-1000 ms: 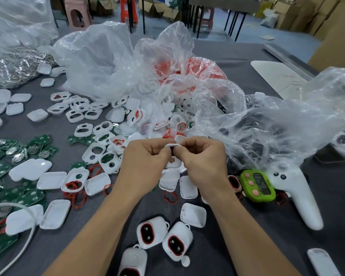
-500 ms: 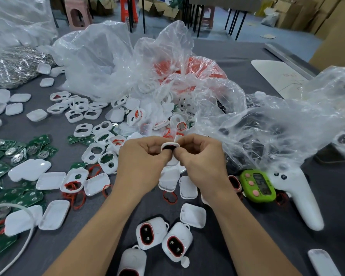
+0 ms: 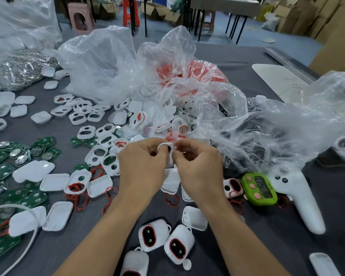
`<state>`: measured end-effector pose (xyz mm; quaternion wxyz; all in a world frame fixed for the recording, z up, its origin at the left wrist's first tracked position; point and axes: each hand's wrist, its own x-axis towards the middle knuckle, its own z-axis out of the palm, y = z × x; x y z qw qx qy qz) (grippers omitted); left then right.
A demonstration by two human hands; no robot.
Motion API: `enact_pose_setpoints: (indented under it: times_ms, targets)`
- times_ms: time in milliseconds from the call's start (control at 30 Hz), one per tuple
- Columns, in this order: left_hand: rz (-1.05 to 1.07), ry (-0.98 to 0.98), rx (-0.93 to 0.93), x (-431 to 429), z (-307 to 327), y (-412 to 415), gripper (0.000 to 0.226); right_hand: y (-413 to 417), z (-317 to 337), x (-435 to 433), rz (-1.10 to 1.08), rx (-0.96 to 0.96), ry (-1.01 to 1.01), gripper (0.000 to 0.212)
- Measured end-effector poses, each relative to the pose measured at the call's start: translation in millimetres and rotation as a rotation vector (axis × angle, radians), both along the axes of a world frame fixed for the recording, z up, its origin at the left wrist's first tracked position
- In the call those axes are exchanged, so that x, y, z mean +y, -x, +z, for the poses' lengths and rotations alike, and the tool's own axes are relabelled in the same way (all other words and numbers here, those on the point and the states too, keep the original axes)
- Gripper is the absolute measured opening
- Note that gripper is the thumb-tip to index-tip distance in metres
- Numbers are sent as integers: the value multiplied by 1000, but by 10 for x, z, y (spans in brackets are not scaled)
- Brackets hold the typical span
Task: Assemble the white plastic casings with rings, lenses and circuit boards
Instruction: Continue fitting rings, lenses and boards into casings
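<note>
While both hands are meeting above the middle of the grey surface (image 3: pixel 291 251), the left hand (image 3: pixel 141 164) and the right hand (image 3: pixel 199 168) are pinching one small white casing (image 3: pixel 166 144) between thumbs and curled fingertips. The casing is sitting raised off the surface, at the point where the two hands are touching, and only its rounded top edge is showing; what is being fitted inside it is hidden by the fingers.

Near the bottom edge, between the forearms, three closed casings (image 3: pixel 154 236) are lying together, two of them showing dark oval windows outlined in red. To the left, green circuit boards (image 3: pixel 2 172) are spreading across the surface, with plain white back shells (image 3: pixel 54 182) lying among them and loose red rings (image 3: pixel 79 198) tangling just beside those. Front shells with cut-out openings (image 3: pixel 99 154) are scattering from there up toward a heap of white parts spilling out of a clear plastic bag (image 3: pixel 104 62). Behind that heap, a second bag (image 3: pixel 189 70) is holding a mass of red pieces, and a third crumpled bag (image 3: pixel 277 132) is billowing on the right. Just below it, a green timer (image 3: pixel 260 189) is lying beside a white controller (image 3: pixel 301 206). A white cable (image 3: pixel 31 242) is curving over the lower left corner, and a pile of shiny metal parts (image 3: pixel 22 66) is sitting at the far left.
</note>
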<state>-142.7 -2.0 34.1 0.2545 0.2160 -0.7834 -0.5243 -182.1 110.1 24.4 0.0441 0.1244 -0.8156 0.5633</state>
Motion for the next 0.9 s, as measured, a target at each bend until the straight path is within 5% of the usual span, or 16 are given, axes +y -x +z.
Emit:
enact_pose_setpoints:
  times_ms: [100, 233, 467, 600, 800, 900]
  targets:
    - [16, -25, 63, 7, 7, -24, 40, -71, -19, -46, 60, 125, -113, 22]
    - [-180, -198, 106, 9, 14, -40, 35, -25, -5, -18, 118, 58, -20, 18]
    - [-182, -453, 146, -136, -7, -3, 29, 89, 111, 32, 283, -614, 626, 27]
    - [-229, -562, 177, -136, 21, -5, 23, 144, 115, 80, 363, -742, 762, 24]
    - [-215, -547, 156, -153, 5, -12, 24, 137, 102, 70, 351, -710, 717, 14]
    - [-241, -448, 144, -122, -35, 1, 22, 119, 68, 85, 209, -342, 387, 19]
